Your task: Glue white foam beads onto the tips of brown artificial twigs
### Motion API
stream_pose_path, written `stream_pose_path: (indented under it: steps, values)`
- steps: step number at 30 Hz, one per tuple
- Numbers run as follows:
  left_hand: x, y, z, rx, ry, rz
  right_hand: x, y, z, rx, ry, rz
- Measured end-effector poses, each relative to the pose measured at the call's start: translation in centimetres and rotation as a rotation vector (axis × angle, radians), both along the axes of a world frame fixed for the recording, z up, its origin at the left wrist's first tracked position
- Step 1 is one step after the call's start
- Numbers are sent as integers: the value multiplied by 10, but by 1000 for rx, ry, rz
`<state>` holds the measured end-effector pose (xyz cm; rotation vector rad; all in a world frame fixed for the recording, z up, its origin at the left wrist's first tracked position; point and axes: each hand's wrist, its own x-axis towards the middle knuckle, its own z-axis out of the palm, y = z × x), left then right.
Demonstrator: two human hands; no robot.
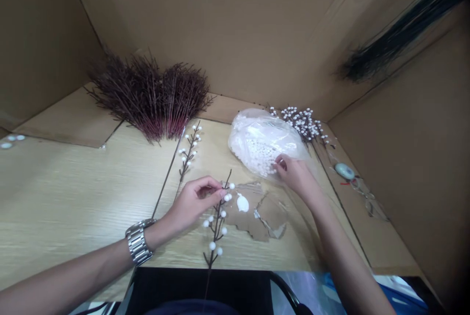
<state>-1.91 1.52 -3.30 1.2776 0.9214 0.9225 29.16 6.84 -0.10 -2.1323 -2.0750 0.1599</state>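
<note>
Between the thumb and fingers of my left hand [196, 197] is a brown artificial berry twig [216, 224] with white berries along its side branches. Its thin stem hangs past the table's front edge. My right hand [292, 170] reaches to a clear plastic bag [253, 121] full of small white berries [259, 156]. The fingertips there are pinched together at the berries; what they hold is too small to make out. Just right of the twig, a white blob of glue [243, 203] sits on a torn piece of cardboard [253, 227]. Another berry twig [190, 151] lies beyond my left hand.
Bundles of bare brown twigs [147, 94] lie at the back left. White-berried twigs [303, 121] rest behind the bag. A pale green oval object [344, 171] and glasses [367, 197] lie at right. Cardboard walls [235, 36] surround the table; dark wires [400, 31] hang upper right.
</note>
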Motion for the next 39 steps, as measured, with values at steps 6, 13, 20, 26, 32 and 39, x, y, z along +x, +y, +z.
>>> stream_pose_path:
  steps: [6,13,20,26,32,39]
  values:
    - [0,-1,2,-31,-5,-16,-27,-21,31,193,83,31]
    - [0,1,4,-36,-11,-21,-84,-32,50,207,607,410]
    - [1,1,2,-20,-50,-31,-114,-28,47,-23,731,478]
    - [0,0,3,-11,-64,-22,-117,-25,55,-124,647,495]
    - [-3,-1,11,-40,-150,-29,-113,-24,57,-171,855,519]
    - [-6,1,13,-9,-211,8,-111,-26,60,-163,978,586]
